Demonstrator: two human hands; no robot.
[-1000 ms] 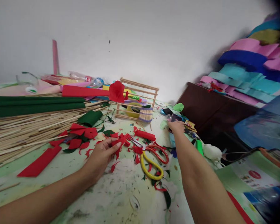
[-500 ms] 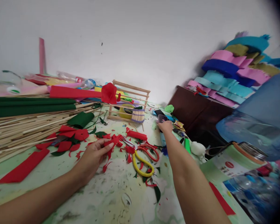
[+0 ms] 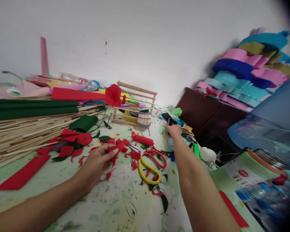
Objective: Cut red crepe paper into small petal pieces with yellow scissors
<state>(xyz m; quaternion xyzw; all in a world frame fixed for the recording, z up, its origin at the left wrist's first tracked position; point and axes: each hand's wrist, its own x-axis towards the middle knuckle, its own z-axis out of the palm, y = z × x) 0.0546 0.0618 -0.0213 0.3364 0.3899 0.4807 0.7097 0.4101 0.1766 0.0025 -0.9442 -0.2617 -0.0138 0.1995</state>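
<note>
My left hand (image 3: 99,162) rests low over the table, its thumb and fingers pinching a piece of red crepe paper (image 3: 115,149). Scissors (image 3: 149,162) with one yellow and one red handle loop lie just right of it, blades pointing toward that paper. Stretched far forward, my right hand (image 3: 174,129) is closed at the near edge of a small dark phone (image 3: 172,121); the fingers behind it are partly hidden. Red and dark green paper scraps lie around the scissors. A rolled red strip (image 3: 143,140) is just beyond them.
A stick rack (image 3: 135,88) with a red paper flower (image 3: 113,95) stands at the back. Thin wooden sticks (image 3: 26,129) and green paper rolls (image 3: 33,110) fill the left. On the right are a green thermos (image 3: 246,170), a white object (image 3: 207,154) and a brown cabinet (image 3: 203,106).
The view has shifted slightly, so things on the right appear farther right. The phone has moved a little rightward with my right hand, and its screen looks darker. My left hand stays on the red paper.
</note>
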